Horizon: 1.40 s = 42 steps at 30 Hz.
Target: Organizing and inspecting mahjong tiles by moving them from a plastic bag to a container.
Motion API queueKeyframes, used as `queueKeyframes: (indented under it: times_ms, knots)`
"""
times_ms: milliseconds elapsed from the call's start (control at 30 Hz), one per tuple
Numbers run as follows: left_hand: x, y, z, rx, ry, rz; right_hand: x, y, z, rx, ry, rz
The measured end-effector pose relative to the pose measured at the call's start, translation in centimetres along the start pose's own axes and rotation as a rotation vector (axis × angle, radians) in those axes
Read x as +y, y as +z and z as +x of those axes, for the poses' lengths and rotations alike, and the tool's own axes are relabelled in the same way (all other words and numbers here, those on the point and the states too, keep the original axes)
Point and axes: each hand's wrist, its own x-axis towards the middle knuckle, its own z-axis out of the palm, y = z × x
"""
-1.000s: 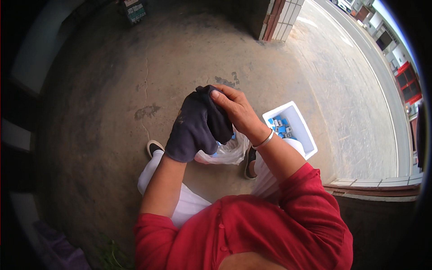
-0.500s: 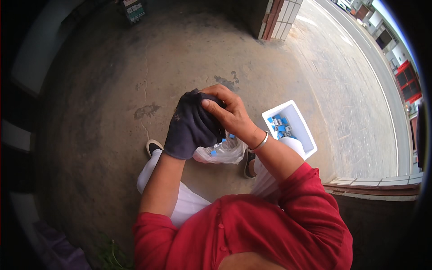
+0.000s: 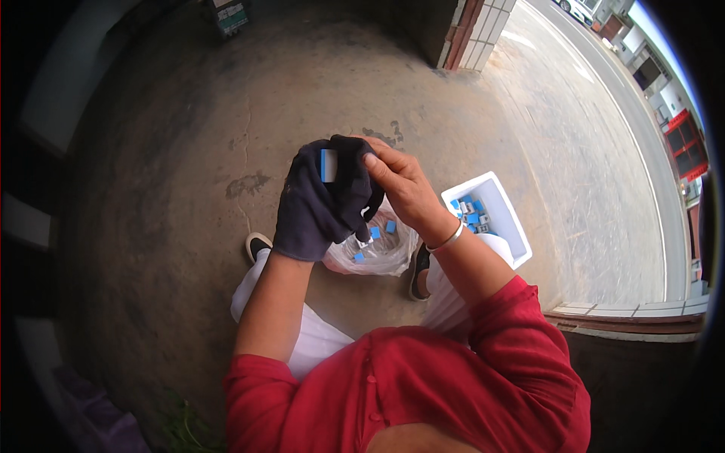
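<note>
One right hand (image 3: 408,183) at centre, gripping dark cloth (image 3: 352,181); cannot tell finger state of gloved left hand (image 3: 303,215). Stained concrete floor (image 3: 189,158) mid-frame; tiled pillar (image 3: 485,36) at top edge.

Blocks (image 3: 390,226) in a bag (image 3: 377,266) between the shoes (image 3: 259,244), more in a box (image 3: 509,215) further right

The glove (image 3: 300,215) is plain dark navy; the block (image 3: 331,166), blue and pale grey. The bag (image 3: 374,265) is translucent whitish, the box (image 3: 510,223) white. The floor (image 3: 174,158) is grey-brown, mottled with darker patches.
</note>
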Motion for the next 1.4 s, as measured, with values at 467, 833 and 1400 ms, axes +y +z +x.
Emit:
queueKeyframes:
  times_ms: [467,833,1400]
  knots:
    - [-3.2,0.4,-1.1,-0.196,0.156,0.575,0.2,-0.4,-0.2,0.075,0.094,-0.087]
    - [-2.6,-0.6,0.2,-0.253,0.106,0.131,-0.6,0.3,-0.3,-0.066,-0.042,-0.053]
    - [-3.4,-0.1,-0.4,-0.137,0.262,0.209,-0.5,0.9,-0.4,-0.044,-0.183,-0.404]
